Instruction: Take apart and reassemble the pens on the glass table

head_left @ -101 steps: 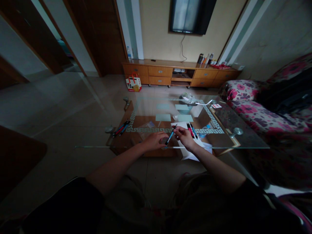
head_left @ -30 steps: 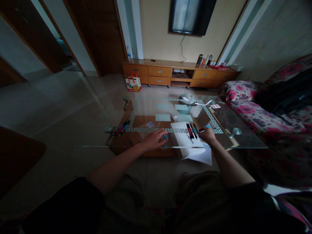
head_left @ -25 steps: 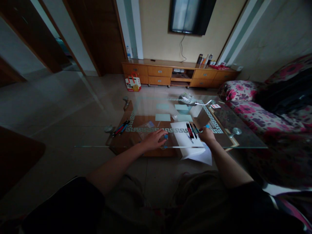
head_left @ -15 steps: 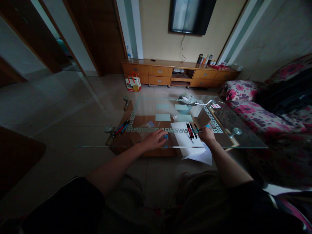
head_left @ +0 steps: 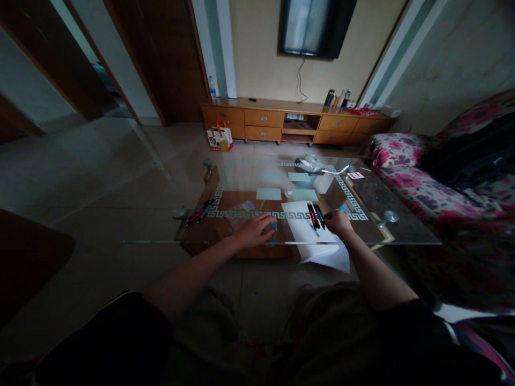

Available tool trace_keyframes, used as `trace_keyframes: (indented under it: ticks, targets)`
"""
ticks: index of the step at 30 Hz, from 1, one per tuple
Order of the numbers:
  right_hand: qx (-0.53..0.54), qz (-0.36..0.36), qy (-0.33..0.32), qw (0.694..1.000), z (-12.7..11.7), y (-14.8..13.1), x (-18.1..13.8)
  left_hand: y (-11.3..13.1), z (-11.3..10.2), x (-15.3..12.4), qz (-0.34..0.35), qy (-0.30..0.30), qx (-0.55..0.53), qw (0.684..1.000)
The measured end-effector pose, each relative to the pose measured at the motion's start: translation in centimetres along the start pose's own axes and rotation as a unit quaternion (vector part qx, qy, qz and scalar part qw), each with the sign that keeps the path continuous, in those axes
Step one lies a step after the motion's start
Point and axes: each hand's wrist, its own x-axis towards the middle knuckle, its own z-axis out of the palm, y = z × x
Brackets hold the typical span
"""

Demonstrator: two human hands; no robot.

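My left hand point(head_left: 255, 230) is over the near edge of the glass table, fingers curled around a small blue object point(head_left: 274, 225), mostly hidden. On a white sheet of paper point(head_left: 295, 225), red and black pens point(head_left: 313, 216) lie side by side. Close to their right is a dark bluish pen point(head_left: 319, 216). My right hand point(head_left: 338, 222) is at the paper's right side, its fingers drawn together with the tips beside that pen. Whatever they may hold is hidden. Another blue thing point(head_left: 343, 208) shows just beyond this hand.
More pens point(head_left: 200, 211) lie at the table's left end. A clear plastic bag point(head_left: 242, 208) rests near my left hand. At the far side stand a basket with plastic in it point(head_left: 309, 163) and a red-and-white card point(head_left: 356, 175). A flowered sofa point(head_left: 418, 185) flanks the right.
The dark pen by my right hand has shifted left, closer to the other pens. My right hand has moved slightly left with it. My left hand stays in place.
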Motion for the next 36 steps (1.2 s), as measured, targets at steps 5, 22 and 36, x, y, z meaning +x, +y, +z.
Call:
trace_keyframes:
  ticks: [5, 22, 36]
  targets:
    - [0.017, -0.001, -0.001, 1.000, 0.08, -0.15, -0.02, 0.04, -0.05, -0.03, 0.005, -0.001, -0.004, 1.000]
    - [0.023, -0.005, -0.012, 1.000, 0.36, -0.19, 0.20, -0.01, -0.01, 0.05, 0.012, -0.007, 0.006, 1.000]
    - [0.046, -0.003, -0.010, 0.999, 0.26, -0.86, -0.28, -0.17, 0.17, 0.02, 0.016, 0.001, 0.014, 1.000]
